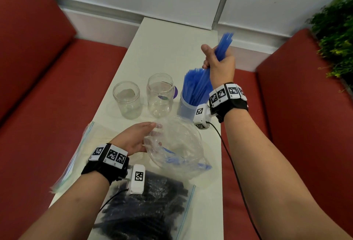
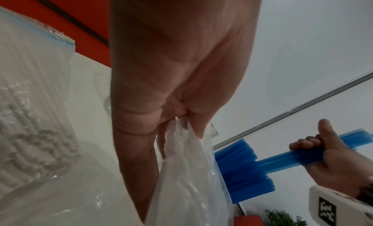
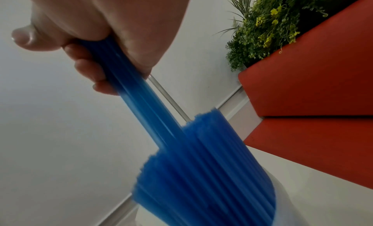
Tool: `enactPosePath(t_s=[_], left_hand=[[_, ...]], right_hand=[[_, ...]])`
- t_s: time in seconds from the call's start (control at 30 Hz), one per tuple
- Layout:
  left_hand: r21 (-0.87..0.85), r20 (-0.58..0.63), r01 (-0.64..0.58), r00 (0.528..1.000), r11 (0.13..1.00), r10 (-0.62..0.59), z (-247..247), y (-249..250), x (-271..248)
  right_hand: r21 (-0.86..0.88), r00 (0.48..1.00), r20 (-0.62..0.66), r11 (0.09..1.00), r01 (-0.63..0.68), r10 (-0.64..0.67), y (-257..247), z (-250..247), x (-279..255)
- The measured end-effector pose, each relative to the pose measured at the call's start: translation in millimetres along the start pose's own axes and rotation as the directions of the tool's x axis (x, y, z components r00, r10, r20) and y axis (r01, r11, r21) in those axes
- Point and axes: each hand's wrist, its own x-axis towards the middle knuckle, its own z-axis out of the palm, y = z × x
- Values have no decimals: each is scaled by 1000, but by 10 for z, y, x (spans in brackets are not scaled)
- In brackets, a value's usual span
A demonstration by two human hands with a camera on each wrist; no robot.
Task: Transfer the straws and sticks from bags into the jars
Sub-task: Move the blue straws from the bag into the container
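My right hand (image 1: 215, 62) grips a bundle of blue straws (image 1: 224, 46) above the right jar (image 1: 186, 107), which stands packed with blue straws (image 3: 201, 173); the held bundle's (image 3: 125, 76) lower ends reach in among them. My left hand (image 1: 137, 137) pinches the rim of a clear plastic bag (image 1: 177, 144) that holds a few blue straws (image 1: 172, 159). In the left wrist view the bag (image 2: 187, 173) hangs from my fingers (image 2: 193, 119). Two clear jars (image 1: 127, 99) (image 1: 160, 94) stand to the left on the white table (image 1: 168, 48).
A zip bag of black straws (image 1: 149, 213) lies at the table's near end. Another bag of white sticks (image 2: 30, 102) lies at the left edge. Red sofa cushions (image 1: 47, 87) flank the narrow table, and a green plant (image 1: 336, 29) stands at the right.
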Motion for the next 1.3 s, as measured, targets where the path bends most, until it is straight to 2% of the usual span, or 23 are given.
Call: enactPosePath(t_s=[0.23, 0.37, 0.47, 0.6, 0.67, 0.73, 0.8, 0.87, 0.9, 0.93, 0.97, 1.03, 1.1, 1.17, 1.3], left_hand=[[-18, -21, 10, 1000, 1000, -11, -35, -55, 42], [-8, -30, 6, 1000, 1000, -6, -34, -64, 57], [-11, -30, 1, 1000, 1000, -2, -8, -60, 47], [-18, -20, -2, 1000, 1000, 1, 12, -64, 27], [-20, -20, -8, 1000, 1000, 7, 20, -68, 25], [-21, -25, -10, 1000, 1000, 10, 24, -71, 18], [-23, -27, -9, 1000, 1000, 8, 27, -71, 8], [-25, -26, -8, 1000, 1000, 7, 26, -74, -2], [-27, -25, -11, 1000, 1000, 10, 24, -76, -10], [-28, -26, -14, 1000, 1000, 13, 21, -78, -15], [-29, -28, -15, 999, 999, 15, 14, -77, -20], [-29, -31, -12, 999, 999, 11, 7, -78, -27], [-30, -32, -15, 999, 999, 14, 14, -76, -32], [-31, -32, -19, 999, 999, 18, 29, -74, -40], [-21, -35, -17, 999, 1000, 16, 54, -70, -67]], right_hand=[[-137, 994, -25, 985, -108, 106, 514, -6, -231], [-190, 992, -6, 974, -121, 123, 520, -28, -238], [-251, 1000, 7, 968, -5, 7, 379, -46, -169], [-212, 989, -8, 967, 142, -147, 161, -47, -70], [-274, 979, 18, 941, 198, -201, 138, -31, -51], [-428, 971, 103, 872, 239, -216, 210, -2, -56], [-641, 964, 240, 727, 245, -113, 392, 34, -99], [-846, 942, 328, 465, 261, 67, 600, 49, -187], [-898, 931, 344, 332, 288, 122, 681, 48, -230], [-917, 922, 358, 245, 316, 151, 738, 44, -260], [-918, 913, 372, 216, 334, 168, 761, 46, -268], [-911, 903, 380, 253, 327, 200, 728, 48, -242], [-912, 927, 337, 299, 280, 161, 676, 46, -189], [-925, 954, 283, 291, 244, 99, 633, 46, -194], [-957, 941, 231, 230, 175, 248, 618, 46, -363]])
